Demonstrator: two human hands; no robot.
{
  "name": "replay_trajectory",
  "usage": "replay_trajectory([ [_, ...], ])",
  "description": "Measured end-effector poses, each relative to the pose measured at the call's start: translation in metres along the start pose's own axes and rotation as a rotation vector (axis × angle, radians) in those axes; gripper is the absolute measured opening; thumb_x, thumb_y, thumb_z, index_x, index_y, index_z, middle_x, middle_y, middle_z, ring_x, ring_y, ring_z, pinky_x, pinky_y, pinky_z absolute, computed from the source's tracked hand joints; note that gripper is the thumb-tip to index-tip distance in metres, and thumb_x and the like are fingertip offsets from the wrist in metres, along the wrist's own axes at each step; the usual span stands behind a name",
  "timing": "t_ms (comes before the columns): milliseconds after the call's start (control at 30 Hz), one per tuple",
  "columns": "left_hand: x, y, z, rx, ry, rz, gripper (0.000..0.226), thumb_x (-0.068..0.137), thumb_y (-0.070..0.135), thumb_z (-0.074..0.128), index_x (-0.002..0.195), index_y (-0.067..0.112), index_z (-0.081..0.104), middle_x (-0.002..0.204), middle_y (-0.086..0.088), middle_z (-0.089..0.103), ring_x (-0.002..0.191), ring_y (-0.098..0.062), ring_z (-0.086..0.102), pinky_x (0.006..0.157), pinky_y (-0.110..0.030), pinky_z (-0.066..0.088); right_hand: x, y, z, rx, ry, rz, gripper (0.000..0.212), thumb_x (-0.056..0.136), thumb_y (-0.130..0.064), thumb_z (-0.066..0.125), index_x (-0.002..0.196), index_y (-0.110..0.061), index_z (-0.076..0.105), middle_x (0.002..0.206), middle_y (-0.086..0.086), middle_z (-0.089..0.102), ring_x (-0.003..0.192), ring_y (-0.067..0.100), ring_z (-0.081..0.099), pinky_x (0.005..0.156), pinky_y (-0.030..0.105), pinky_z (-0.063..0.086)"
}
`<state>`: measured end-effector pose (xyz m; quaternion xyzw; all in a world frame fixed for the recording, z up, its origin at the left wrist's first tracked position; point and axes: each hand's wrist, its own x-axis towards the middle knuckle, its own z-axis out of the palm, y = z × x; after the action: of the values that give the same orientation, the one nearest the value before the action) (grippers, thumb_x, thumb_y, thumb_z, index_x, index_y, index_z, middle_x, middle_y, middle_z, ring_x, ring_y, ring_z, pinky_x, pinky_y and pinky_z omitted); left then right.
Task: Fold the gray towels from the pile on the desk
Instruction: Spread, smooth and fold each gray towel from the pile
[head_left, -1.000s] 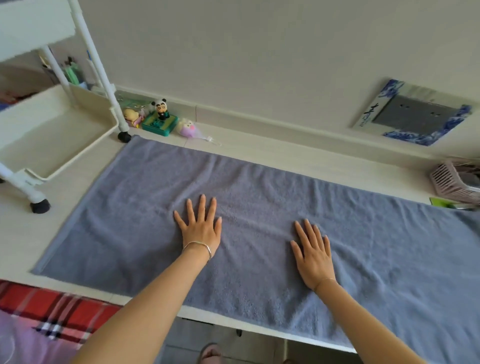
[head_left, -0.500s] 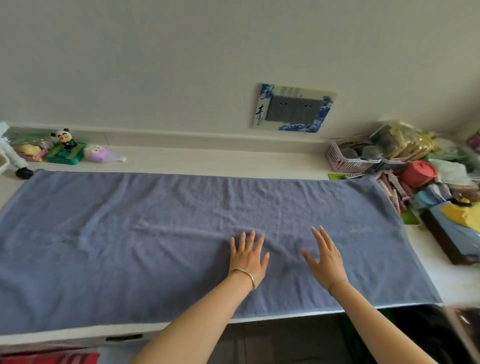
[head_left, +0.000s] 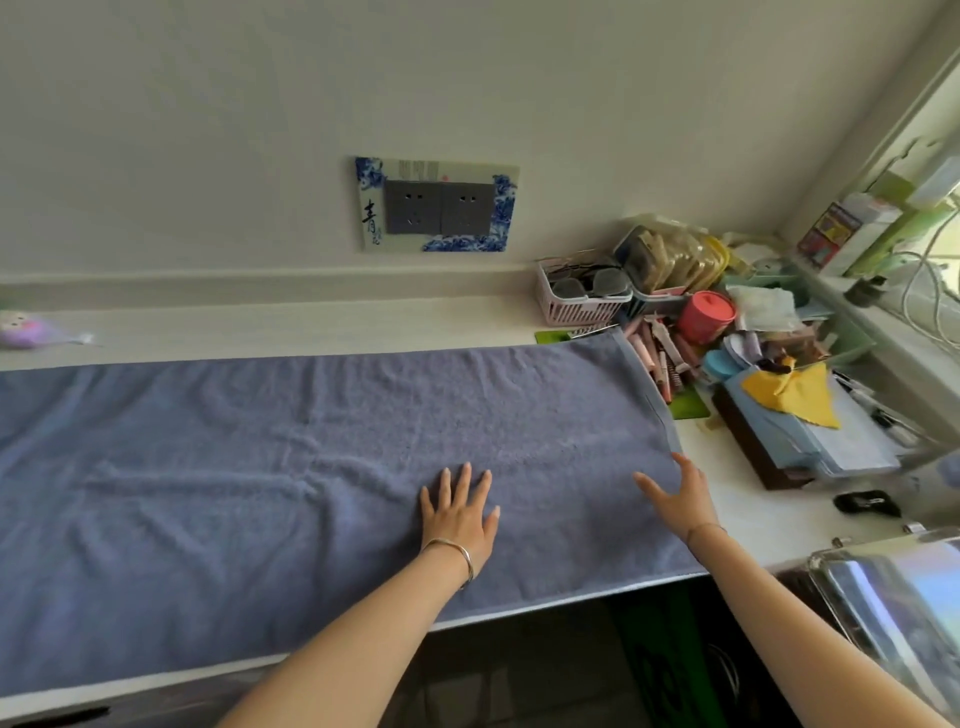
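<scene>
Both left hand (head_left: 458, 515) and right hand (head_left: 681, 500), fingers straight, touch gray towel (head_left: 260, 441) beside clutter (head_left: 670, 364).

On the wall in front of you there is a double grey socket (head_left: 436, 208) inside a blue-and-white decorated frame (head_left: 371, 208). At the far left, by the foot of the wall, lies a small purple toy (head_left: 26, 330), which is blurred. In the right corner you see a crowded heap: a pink basket (head_left: 576, 309) with dark things in it, a red round pot (head_left: 705, 317), some pink tubes (head_left: 649, 356), a green mat (head_left: 691, 408), and a yellow cloth (head_left: 795, 397) on a blue stack (head_left: 831, 441). A small black object (head_left: 866, 503) lies alone, nearer to you.
</scene>
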<state>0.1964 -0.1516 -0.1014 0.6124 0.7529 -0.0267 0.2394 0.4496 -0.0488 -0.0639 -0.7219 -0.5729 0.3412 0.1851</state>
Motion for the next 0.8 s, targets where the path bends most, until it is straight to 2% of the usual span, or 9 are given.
replay_trajectory([
  [100,0.006,0.012,0.004,0.018,0.016,-0.028,0.057,0.100,0.045,0.015,0.149,0.027,-0.008,0.158,0.003,-0.014,0.145,-0.026,-0.014,0.114,-0.054,-0.006,0.022,0.007,-0.013,0.067,-0.008,0.054,0.079,0.083,-0.035,0.069,0.145,-0.009,0.028,0.149,0.015,0.031,0.135,0.034,0.034,0.108,0.047,0.034],
  [333,0.021,0.030,0.004,0.014,0.052,0.019,0.057,0.101,0.043,0.016,0.150,0.022,-0.004,0.158,0.002,-0.011,0.145,-0.023,-0.012,0.117,-0.047,-0.005,0.054,0.015,-0.018,0.184,-0.005,0.121,0.080,0.083,-0.036,0.069,0.146,-0.011,0.027,0.149,0.012,0.035,0.134,0.031,0.037,0.109,0.045,0.032],
  [500,0.029,0.033,0.006,0.003,0.056,0.037,0.056,0.101,0.042,0.016,0.150,0.023,-0.002,0.158,0.001,-0.010,0.145,-0.023,-0.011,0.117,-0.045,-0.005,0.073,0.011,-0.022,0.183,-0.040,0.151,0.067,0.085,-0.040,0.065,0.140,-0.012,0.037,0.130,0.013,0.053,0.120,0.032,0.050,0.103,0.041,0.036],
  [567,0.031,0.033,0.007,-0.002,0.059,0.036,0.056,0.101,0.042,0.016,0.150,0.024,-0.001,0.158,0.002,-0.010,0.145,-0.022,-0.010,0.117,-0.045,-0.005,0.078,0.011,-0.022,0.135,-0.067,0.141,0.049,0.087,-0.040,0.064,0.125,-0.011,0.054,0.118,0.013,0.058,0.108,0.030,0.054,0.098,0.039,0.040],
  [633,0.033,0.032,0.007,-0.020,0.066,0.036,0.055,0.100,0.043,0.017,0.150,0.025,0.002,0.158,0.003,-0.008,0.145,-0.021,-0.009,0.117,-0.045,-0.005,0.083,0.010,-0.021,0.107,-0.075,0.113,0.027,0.086,-0.037,0.065,0.094,-0.012,0.063,0.093,0.010,0.061,0.086,0.024,0.053,0.081,0.034,0.044],
  [700,0.035,0.030,0.007,-0.028,0.074,0.041,0.054,0.100,0.043,0.017,0.150,0.026,0.004,0.159,0.004,-0.006,0.146,-0.021,-0.008,0.117,-0.044,-0.004,0.085,0.005,-0.021,0.113,-0.070,0.115,0.029,0.086,-0.034,0.066,0.071,-0.014,0.051,0.068,0.005,0.049,0.068,0.020,0.044,0.061,0.029,0.036],
  [767,0.036,0.029,0.006,-0.032,0.085,0.051,0.053,0.101,0.042,0.018,0.150,0.026,0.006,0.159,0.005,-0.004,0.146,-0.020,-0.006,0.117,-0.044,-0.003,0.090,0.002,-0.021,0.117,-0.051,0.120,0.036,0.085,-0.032,0.067,0.066,-0.015,0.042,0.063,0.003,0.039,0.062,0.018,0.037,0.055,0.028,0.029],
  [800,0.036,0.027,0.006,-0.037,0.092,0.053,0.053,0.101,0.042,0.019,0.150,0.027,0.008,0.159,0.006,-0.002,0.146,-0.019,-0.005,0.118,-0.043,-0.003,0.091,-0.002,-0.021,0.129,-0.043,0.123,0.033,0.084,-0.032,0.069,0.071,-0.015,0.043,0.067,0.004,0.040,0.066,0.020,0.040,0.057,0.027,0.032],
])
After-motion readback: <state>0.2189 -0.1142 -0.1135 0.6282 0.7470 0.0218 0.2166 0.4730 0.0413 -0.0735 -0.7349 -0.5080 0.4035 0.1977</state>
